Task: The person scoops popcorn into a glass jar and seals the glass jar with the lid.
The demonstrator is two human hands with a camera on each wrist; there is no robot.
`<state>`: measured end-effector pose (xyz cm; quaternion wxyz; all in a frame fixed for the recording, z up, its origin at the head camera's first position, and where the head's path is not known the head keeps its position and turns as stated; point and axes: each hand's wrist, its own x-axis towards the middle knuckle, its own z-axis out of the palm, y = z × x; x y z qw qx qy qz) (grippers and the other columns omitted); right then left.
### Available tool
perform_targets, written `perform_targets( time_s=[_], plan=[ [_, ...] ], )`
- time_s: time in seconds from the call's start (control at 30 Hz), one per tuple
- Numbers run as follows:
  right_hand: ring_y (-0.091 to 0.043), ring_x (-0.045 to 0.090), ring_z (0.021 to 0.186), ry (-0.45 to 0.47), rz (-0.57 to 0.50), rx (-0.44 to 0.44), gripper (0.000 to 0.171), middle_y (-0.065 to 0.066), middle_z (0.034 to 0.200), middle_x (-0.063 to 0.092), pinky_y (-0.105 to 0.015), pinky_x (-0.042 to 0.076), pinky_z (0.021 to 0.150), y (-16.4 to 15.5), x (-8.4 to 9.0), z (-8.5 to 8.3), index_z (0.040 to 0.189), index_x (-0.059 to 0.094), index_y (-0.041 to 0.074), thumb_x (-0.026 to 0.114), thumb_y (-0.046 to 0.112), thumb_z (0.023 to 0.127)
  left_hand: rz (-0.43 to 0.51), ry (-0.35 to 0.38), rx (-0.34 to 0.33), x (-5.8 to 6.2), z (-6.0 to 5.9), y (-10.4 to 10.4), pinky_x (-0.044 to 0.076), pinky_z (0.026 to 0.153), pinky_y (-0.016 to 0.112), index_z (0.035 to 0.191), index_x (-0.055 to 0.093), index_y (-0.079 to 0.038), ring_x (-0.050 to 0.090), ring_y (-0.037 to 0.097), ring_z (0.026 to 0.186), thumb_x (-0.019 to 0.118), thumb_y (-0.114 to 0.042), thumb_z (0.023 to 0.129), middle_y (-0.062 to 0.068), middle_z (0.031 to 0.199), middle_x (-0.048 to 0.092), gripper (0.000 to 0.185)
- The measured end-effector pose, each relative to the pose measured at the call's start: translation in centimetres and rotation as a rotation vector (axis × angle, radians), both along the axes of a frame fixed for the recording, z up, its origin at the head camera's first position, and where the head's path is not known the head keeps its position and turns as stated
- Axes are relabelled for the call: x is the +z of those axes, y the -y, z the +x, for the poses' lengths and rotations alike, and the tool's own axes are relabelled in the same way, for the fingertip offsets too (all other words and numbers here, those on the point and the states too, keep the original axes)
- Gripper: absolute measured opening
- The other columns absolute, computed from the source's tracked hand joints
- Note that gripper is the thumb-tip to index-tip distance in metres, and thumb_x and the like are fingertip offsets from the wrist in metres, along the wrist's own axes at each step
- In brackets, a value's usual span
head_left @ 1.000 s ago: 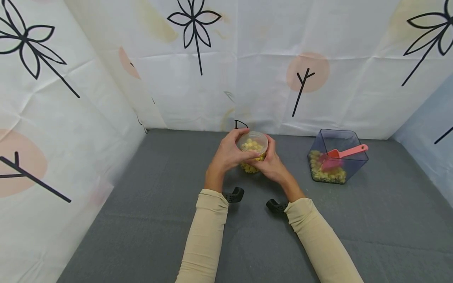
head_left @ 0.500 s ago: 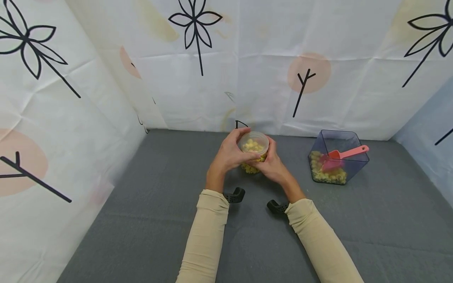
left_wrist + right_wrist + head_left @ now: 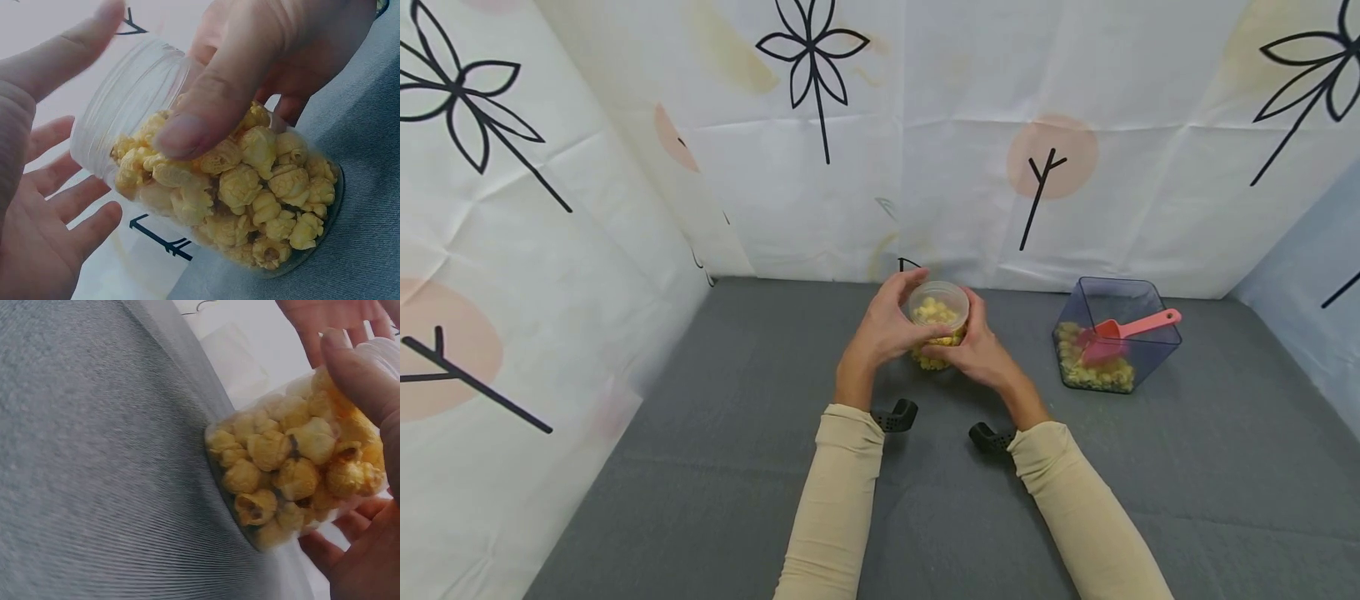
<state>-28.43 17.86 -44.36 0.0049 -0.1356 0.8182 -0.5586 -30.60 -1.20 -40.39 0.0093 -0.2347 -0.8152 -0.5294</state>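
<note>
A clear plastic jar full of yellow popcorn stands on the grey cloth. My right hand grips it around the side, thumb pressed on the near wall, fingers behind, as the right wrist view shows around the popcorn. About the jar's see-through ridged top is my left hand. In the left wrist view its thumb reaches above the top and its spread fingers lie beside it, with gaps between them.
To the right stands a purple-tinted clear bin holding more popcorn. A pink scoop rests in it, handle over the rim. A white patterned cloth wall rises behind the jar, and grey cloth covers the table.
The right thumb has shifted slightly on the jar. Both hands stay around it, and the bin and scoop have not moved.
</note>
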Motion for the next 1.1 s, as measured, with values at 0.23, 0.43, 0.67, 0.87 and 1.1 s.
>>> perform_targets(
  time_s=[0.23,0.43,0.67,0.87,1.1],
  plan=[
    [-0.042,0.016,0.157,0.038,0.083,0.067,0.114,-0.02,0.171,0.008,-0.064,0.027,0.121,-2.1,2.7,0.7,0.163,-0.012,0.013,0.077,0.019,0.092,0.202,0.08,0.002,-0.8,-0.8,1.0,0.032,0.124,0.05,0.16,0.031,-0.014,0.035,0.024,0.153,0.069,-0.06,0.09,0.003,0.162,0.039,0.092],
    [-0.038,0.01,0.16,0.065,0.171,0.063,0.105,-0.015,0.173,0.002,-0.064,0.023,0.123,-3.4,6.3,2.2,0.164,-0.011,0.017,0.07,0.029,0.098,0.247,0.132,-0.051,-1.7,-1.5,2.4,0.03,0.124,0.054,0.162,0.024,-0.01,0.03,0.027,0.156,0.059,-0.089,0.066,0.008,0.166,0.034,0.129],
    [-0.032,0.019,0.159,-0.105,0.131,-0.068,0.093,-0.014,0.17,0.018,-0.059,0.028,0.123,-2.0,6.6,2.5,0.165,0.006,0.011,0.069,0.029,0.099,0.097,0.218,-0.128,-2.5,-1.4,1.9,0.019,0.13,0.049,0.166,0.009,-0.014,0.014,0.022,0.161,0.083,-0.065,0.069,0.003,0.172,0.016,0.132],
    [-0.038,0.034,0.15,-0.209,0.191,-0.135,0.09,-0.019,0.164,0.028,-0.059,0.039,0.115,0.3,5.4,2.1,0.162,0.022,0.008,0.075,0.032,0.094,0.063,0.257,-0.14,-3.2,-1.4,0.4,0.039,0.118,0.052,0.165,0.014,-0.02,0.037,0.028,0.15,0.089,-0.023,0.08,0.005,0.163,0.032,0.113],
    [-0.041,0.043,0.14,-0.24,0.254,-0.148,0.092,-0.021,0.161,0.031,-0.061,0.044,0.106,1.9,4.3,2.0,0.161,0.025,0.01,0.077,0.04,0.092,0.072,0.233,-0.138,-3.8,-1.5,-0.1,0.052,0.102,0.045,0.156,0.033,-0.014,0.057,0.028,0.125,0.083,-0.017,0.085,0.01,0.142,0.052,0.087]
  ],
)
